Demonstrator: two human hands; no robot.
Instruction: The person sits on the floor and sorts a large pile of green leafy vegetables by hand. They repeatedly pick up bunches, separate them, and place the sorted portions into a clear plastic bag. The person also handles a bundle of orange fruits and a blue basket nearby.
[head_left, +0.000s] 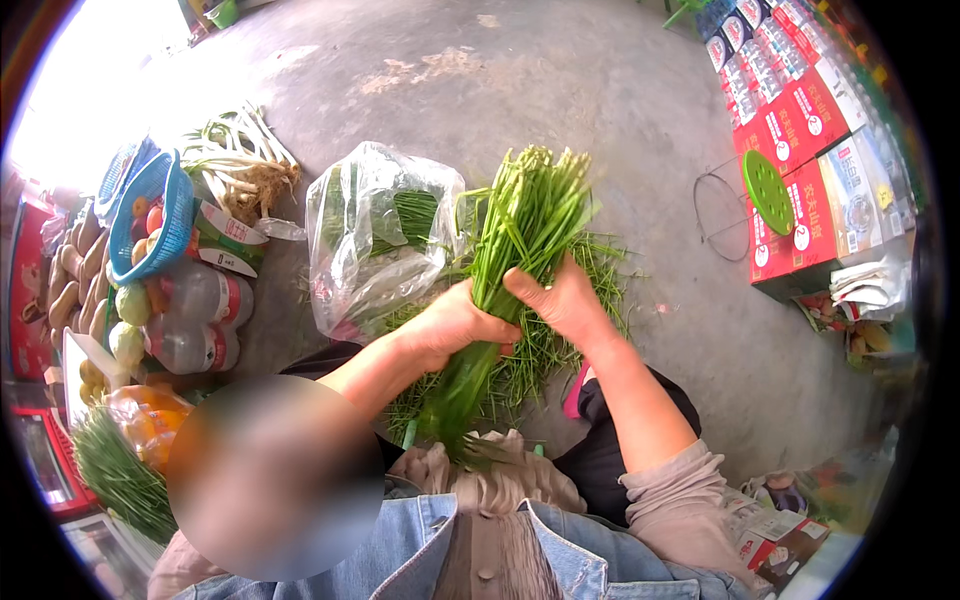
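Observation:
A thick bunch of green garlic chives (517, 232) is held over the floor in front of me, its pale cut ends pointing away and its leafy tips hanging towards my lap. My left hand (476, 330) wraps around its lower middle. Higher up, my right hand (566, 304) holds its right side, thumb across the front and fingers partly hidden behind. Beneath lie loose chive leaves (536, 356), scattered between my feet. Just left of the bunch, a clear plastic bag (382, 247) stands open with more green chives (415, 214) inside.
At left are spring onions (244, 165), a blue basket (169, 217) of produce, large bottles (202, 319) and another chive bundle (124, 476). Red cartons (799, 217) are stacked at right beside a green-topped wire stool (766, 193). A blurred disc (274, 480) hides the lower left.

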